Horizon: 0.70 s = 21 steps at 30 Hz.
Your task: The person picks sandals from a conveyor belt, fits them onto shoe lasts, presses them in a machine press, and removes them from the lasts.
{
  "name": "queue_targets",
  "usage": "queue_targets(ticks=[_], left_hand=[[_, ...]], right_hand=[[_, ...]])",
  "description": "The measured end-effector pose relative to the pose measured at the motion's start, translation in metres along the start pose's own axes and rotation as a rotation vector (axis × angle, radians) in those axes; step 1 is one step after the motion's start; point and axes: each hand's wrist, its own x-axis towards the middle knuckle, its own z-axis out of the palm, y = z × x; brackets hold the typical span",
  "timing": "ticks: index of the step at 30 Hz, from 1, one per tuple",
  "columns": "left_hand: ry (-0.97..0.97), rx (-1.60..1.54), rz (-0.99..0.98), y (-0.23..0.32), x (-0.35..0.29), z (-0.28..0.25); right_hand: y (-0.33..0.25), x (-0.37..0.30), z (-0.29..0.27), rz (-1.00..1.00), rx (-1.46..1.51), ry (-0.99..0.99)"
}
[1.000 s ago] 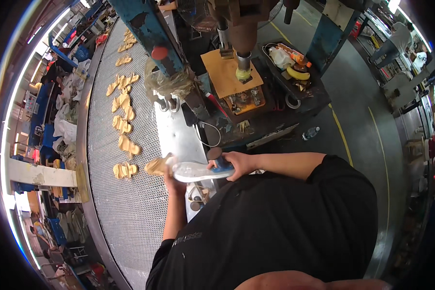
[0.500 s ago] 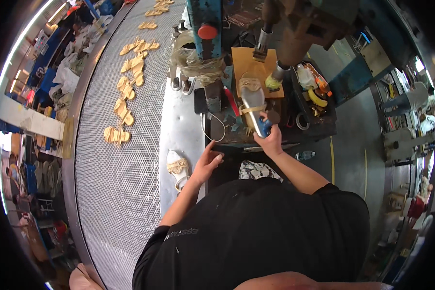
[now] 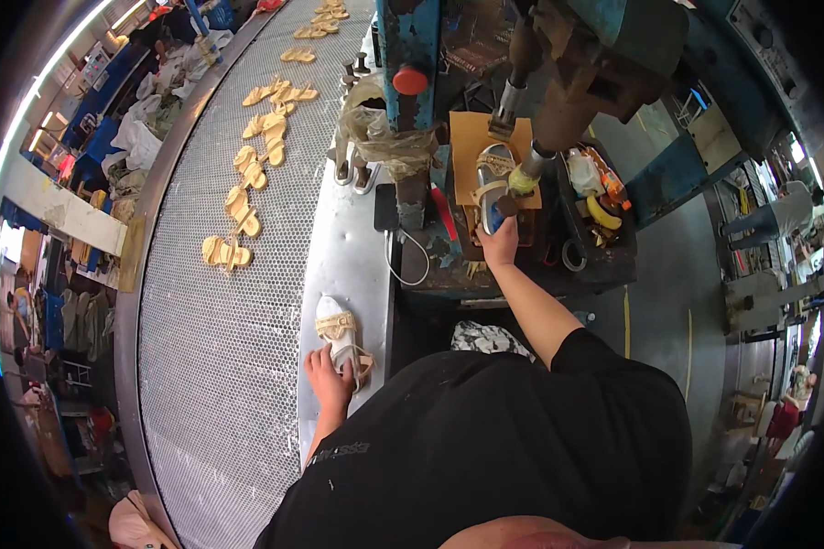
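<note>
My right hand (image 3: pixel 498 243) is closed around the rear end of a sandal (image 3: pixel 491 190), which has tan straps and seems to be fitted on a silvery shoe last with a blue part at the heel. The front of that sandal lies over a tan board (image 3: pixel 465 137) beneath the machine's press head (image 3: pixel 525 178). To the left, on a metal ledge, lies a second sandal (image 3: pixel 337 326) with a braided tan strap and a pale insole. My left hand (image 3: pixel 330 377) has its fingers and thumb about this one's rear half; its exact grip is partly hidden.
A mesh conveyor (image 3: pixel 247 366) on the left carries several tan sandal uppers (image 3: pixel 241 210). The blue machine column (image 3: pixel 412 37) rises ahead, with a phone (image 3: pixel 385 208) and white cable near its foot. Right of the press is a tray with bananas (image 3: pixel 602 212).
My left hand has moved down and back from the ledge's edge onto the second sandal. My right hand has pushed its sandal forward under the press head. The view has shifted slightly.
</note>
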Motion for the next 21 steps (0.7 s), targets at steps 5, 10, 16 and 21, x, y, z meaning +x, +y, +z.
queue_targets(ticks=[5, 10, 16, 21], left_hand=[[-0.125, -0.201, -0.223, -0.023, -0.010, 0.015], [-0.062, -0.294, -0.310, -0.032, -0.024, 0.029], [-0.085, -0.397, -0.314, -0.031, -0.025, 0.033], [-0.090, -0.412, -0.362, -0.030, -0.033, 0.024]], right_hand=[[0.021, 0.026, 0.016, -0.067, -0.162, -0.028], [-0.041, 0.038, -0.034, -0.118, -0.054, -0.285], [0.046, 0.054, -0.038, -0.341, -0.040, -0.049], [0.001, 0.042, -0.037, -0.201, -0.235, -0.138]])
